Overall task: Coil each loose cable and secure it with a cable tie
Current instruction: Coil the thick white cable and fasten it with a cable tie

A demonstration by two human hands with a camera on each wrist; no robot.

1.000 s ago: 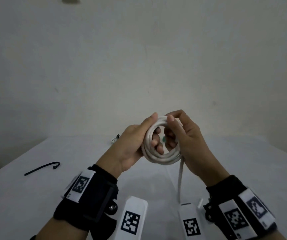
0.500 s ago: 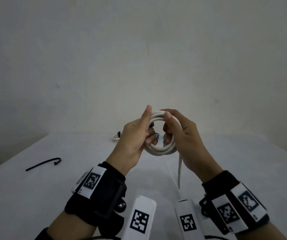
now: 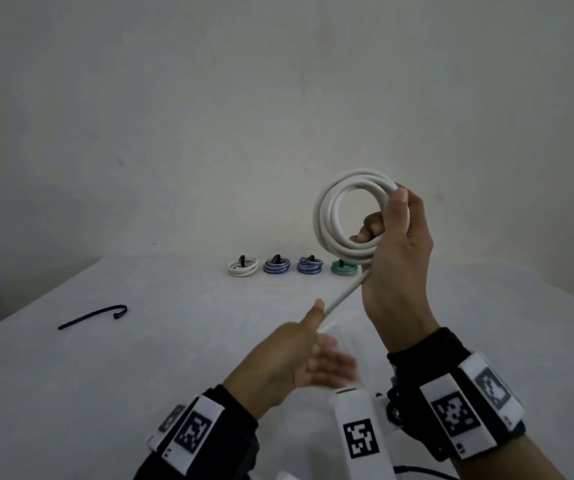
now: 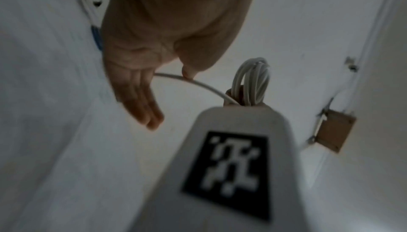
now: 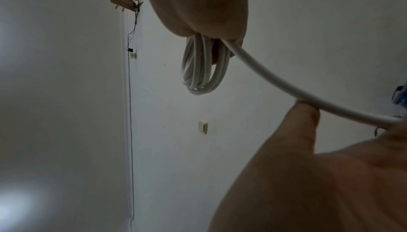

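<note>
- Several round loops of smooth white cable (image 3: 327, 216), gripped upright by right hand (image 3: 396, 251) fingers.
- Its straight tail slants below the coil, under left hand (image 3: 289, 355) thumb; fingers extended.

Your right hand (image 3: 396, 258) holds the coiled white round cable (image 3: 354, 216) up right of centre; its tail runs down-left to your left hand (image 3: 292, 358); four tied cable coils (image 3: 292, 265) sit behind; the black plastic cable tie (image 3: 93, 316) lies far left on the white table (image 3: 140, 358)

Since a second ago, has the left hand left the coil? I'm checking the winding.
Yes. The left hand dropped toward the table, thumb on the loose tail; the right hand alone holds the white coil.
</note>
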